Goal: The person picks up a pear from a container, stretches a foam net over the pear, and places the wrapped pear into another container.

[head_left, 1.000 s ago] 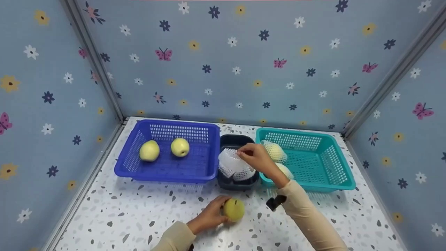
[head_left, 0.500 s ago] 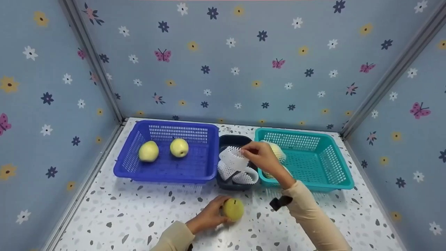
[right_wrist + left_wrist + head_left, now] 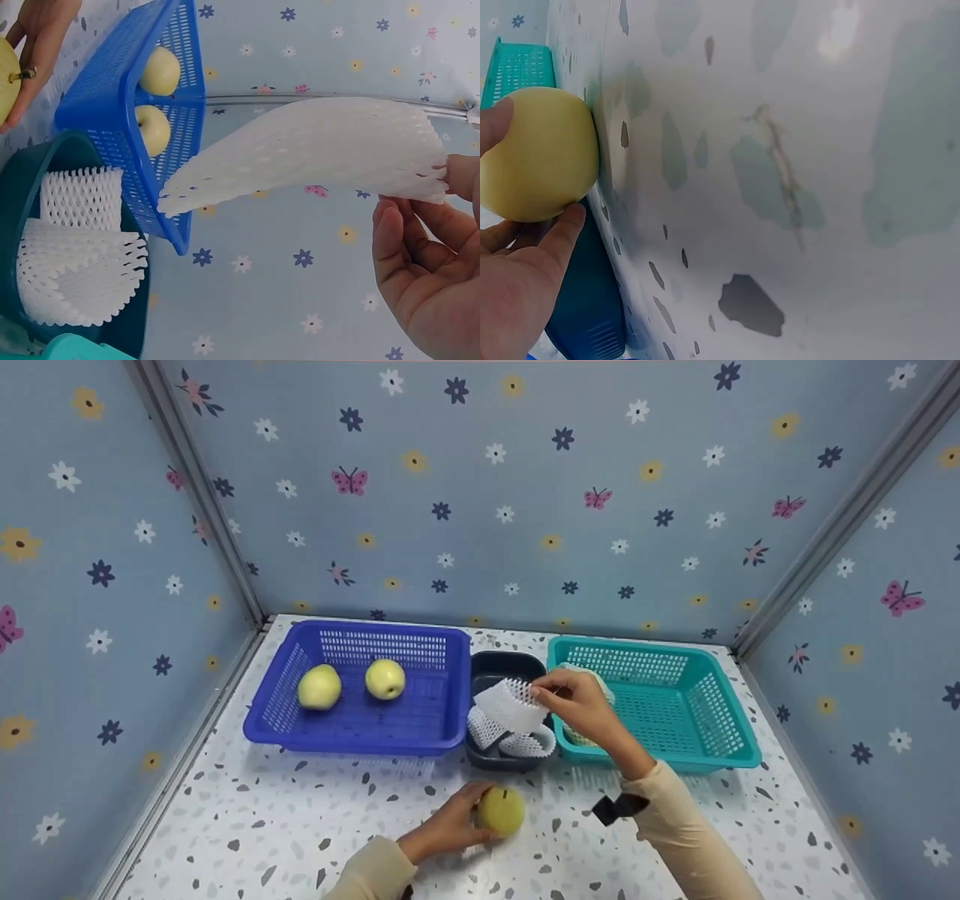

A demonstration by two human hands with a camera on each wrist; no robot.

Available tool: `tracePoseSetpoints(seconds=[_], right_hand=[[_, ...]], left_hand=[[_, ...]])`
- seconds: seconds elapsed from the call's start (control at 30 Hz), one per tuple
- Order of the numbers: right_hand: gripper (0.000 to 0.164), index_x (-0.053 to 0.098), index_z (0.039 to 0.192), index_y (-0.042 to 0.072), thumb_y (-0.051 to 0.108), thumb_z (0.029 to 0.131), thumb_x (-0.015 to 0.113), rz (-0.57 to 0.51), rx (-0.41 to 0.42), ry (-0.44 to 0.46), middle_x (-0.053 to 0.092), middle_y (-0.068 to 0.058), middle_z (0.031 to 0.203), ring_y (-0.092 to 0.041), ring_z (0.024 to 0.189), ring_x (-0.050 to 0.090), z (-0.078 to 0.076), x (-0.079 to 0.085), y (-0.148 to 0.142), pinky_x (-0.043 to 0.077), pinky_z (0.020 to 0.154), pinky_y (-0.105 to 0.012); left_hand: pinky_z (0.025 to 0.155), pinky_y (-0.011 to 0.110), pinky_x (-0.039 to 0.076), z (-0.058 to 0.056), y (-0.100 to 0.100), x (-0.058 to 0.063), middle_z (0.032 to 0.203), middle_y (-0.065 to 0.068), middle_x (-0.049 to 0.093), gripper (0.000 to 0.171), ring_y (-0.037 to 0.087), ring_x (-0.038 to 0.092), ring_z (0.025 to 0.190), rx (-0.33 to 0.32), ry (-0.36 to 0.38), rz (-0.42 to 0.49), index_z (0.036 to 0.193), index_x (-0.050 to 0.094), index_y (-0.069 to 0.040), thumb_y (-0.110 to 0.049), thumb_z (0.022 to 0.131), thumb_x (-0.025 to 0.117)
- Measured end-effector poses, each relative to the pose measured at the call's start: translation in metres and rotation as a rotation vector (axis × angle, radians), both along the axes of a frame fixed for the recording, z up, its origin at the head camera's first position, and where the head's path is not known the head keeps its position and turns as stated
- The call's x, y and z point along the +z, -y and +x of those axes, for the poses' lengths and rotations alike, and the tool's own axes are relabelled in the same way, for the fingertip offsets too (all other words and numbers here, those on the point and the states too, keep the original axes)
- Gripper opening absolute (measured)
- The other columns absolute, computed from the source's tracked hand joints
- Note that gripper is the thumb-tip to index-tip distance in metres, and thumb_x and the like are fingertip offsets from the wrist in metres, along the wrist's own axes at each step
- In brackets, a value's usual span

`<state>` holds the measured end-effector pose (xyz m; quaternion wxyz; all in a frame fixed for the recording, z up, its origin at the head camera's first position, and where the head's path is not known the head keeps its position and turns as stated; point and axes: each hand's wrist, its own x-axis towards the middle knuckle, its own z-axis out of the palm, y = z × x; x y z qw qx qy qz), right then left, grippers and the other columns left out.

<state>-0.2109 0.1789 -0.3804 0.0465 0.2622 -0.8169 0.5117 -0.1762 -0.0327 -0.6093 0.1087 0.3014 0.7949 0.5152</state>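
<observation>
On the speckled table my left hand (image 3: 452, 823) grips a yellow-green pear (image 3: 501, 811), stem up; in the left wrist view thumb and fingers curve round the pear (image 3: 544, 154). Over the dark tub my right hand (image 3: 581, 703) pinches one end of a white foam net sleeve (image 3: 511, 703). The right wrist view shows this foam net sleeve (image 3: 315, 150) stretching out flat from the fingertips. More foam net sleeves (image 3: 82, 270) lie in the dark tub (image 3: 506, 663) below.
At the left stands a blue basket (image 3: 360, 741) with two pale yellow fruits (image 3: 319, 687). A teal basket (image 3: 675, 761) stands right of the tub, with net-wrapped fruit (image 3: 600, 681) partly hidden behind my right hand. Patterned walls (image 3: 480, 472) enclose the table's back and sides.
My right hand has drawn the foam net sleeve up from the others in the tub and moved slightly right. The left hand and its pear have stayed put.
</observation>
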Motion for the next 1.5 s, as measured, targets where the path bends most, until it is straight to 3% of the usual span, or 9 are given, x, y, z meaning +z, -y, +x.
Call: tracePoseSetpoints(seconds=[0.17,0.3,0.47,0.67,0.8,1.07,1.2,1.33,1.5], right_hand=[[0.012,0.066,0.094,-0.015,-0.007,0.090,0.057,-0.041,0.032,0.006,0.062,-0.021,0.082,-0.007,0.063,0.050,0.006,-0.005,-0.005,0.044,0.059,-0.019],[0.012,0.066,0.095,-0.015,-0.009,0.090,0.057,-0.076,0.036,-0.001,0.062,-0.018,0.080,-0.006,0.064,0.050,0.003,-0.018,-0.013,0.043,0.058,-0.019],[0.013,0.068,0.096,-0.012,-0.005,0.091,0.058,-0.126,0.055,0.031,0.062,-0.013,0.081,-0.007,0.064,0.051,0.001,-0.031,-0.019,0.044,0.058,-0.019],[0.015,0.068,0.098,-0.011,-0.001,0.093,0.058,-0.187,0.031,0.077,0.066,-0.010,0.087,-0.009,0.066,0.056,0.004,-0.033,-0.023,0.049,0.060,-0.023],[0.014,0.068,0.096,-0.011,-0.001,0.092,0.060,-0.211,-0.032,0.082,0.066,-0.007,0.084,-0.009,0.070,0.059,0.005,-0.037,-0.025,0.051,0.062,-0.024],[0.012,0.070,0.094,-0.009,-0.001,0.091,0.061,-0.248,-0.132,0.095,0.066,-0.013,0.083,-0.012,0.070,0.059,0.002,-0.047,-0.028,0.050,0.060,-0.024],[0.012,0.070,0.093,-0.009,-0.001,0.091,0.061,-0.267,-0.181,0.120,0.067,-0.011,0.083,-0.012,0.071,0.059,0.000,-0.053,-0.027,0.049,0.061,-0.026],[0.013,0.068,0.095,-0.012,-0.003,0.090,0.061,-0.302,-0.206,0.133,0.067,-0.007,0.085,-0.012,0.072,0.060,0.001,-0.058,-0.023,0.050,0.064,-0.023],[0.015,0.067,0.095,-0.013,0.000,0.092,0.060,-0.310,-0.155,0.166,0.065,-0.004,0.083,-0.011,0.072,0.057,0.008,-0.064,-0.019,0.048,0.062,-0.022]], left_hand=[[0.101,0.056,0.034,-0.001,0.006,0.014,0.140,0.027,0.038,0.079,0.042,0.039,0.127,0.049,0.013,-0.071,0.141,0.035,0.006,-0.026,0.081,0.074],[0.103,0.058,0.030,-0.008,0.010,0.033,0.145,0.023,0.035,0.065,0.040,0.036,0.130,0.111,0.006,-0.043,0.143,0.036,0.000,-0.031,0.092,0.063],[0.104,0.049,0.033,-0.020,0.008,0.058,0.137,0.023,0.044,0.049,0.036,0.041,0.126,0.171,0.024,0.176,0.139,0.039,0.006,-0.020,0.100,0.051],[0.103,0.040,0.037,-0.026,-0.001,0.079,0.132,0.028,0.046,0.049,0.037,0.043,0.126,0.199,0.249,0.446,0.138,0.031,0.016,-0.013,0.101,0.044],[0.101,0.043,0.040,-0.027,-0.005,0.084,0.126,0.021,0.052,0.044,0.033,0.049,0.120,0.234,0.357,0.571,0.133,0.039,0.014,-0.014,0.100,0.048],[0.091,0.041,0.047,-0.028,-0.009,0.089,0.094,0.005,0.052,0.009,0.016,0.057,0.090,0.267,0.450,0.731,0.097,0.049,-0.002,-0.007,0.094,0.057],[0.093,0.043,0.044,-0.025,-0.010,0.092,0.093,0.003,0.054,0.005,0.015,0.057,0.088,0.246,0.482,0.792,0.097,0.053,-0.004,-0.007,0.095,0.056],[0.090,0.032,0.043,-0.024,-0.010,0.094,0.098,0.000,0.059,0.009,0.011,0.056,0.093,0.227,0.520,0.877,0.104,0.058,-0.006,-0.009,0.096,0.054],[0.090,0.026,0.041,-0.025,-0.011,0.096,0.100,-0.001,0.059,0.011,0.010,0.054,0.095,0.232,0.574,0.967,0.106,0.059,-0.007,-0.013,0.099,0.051]])
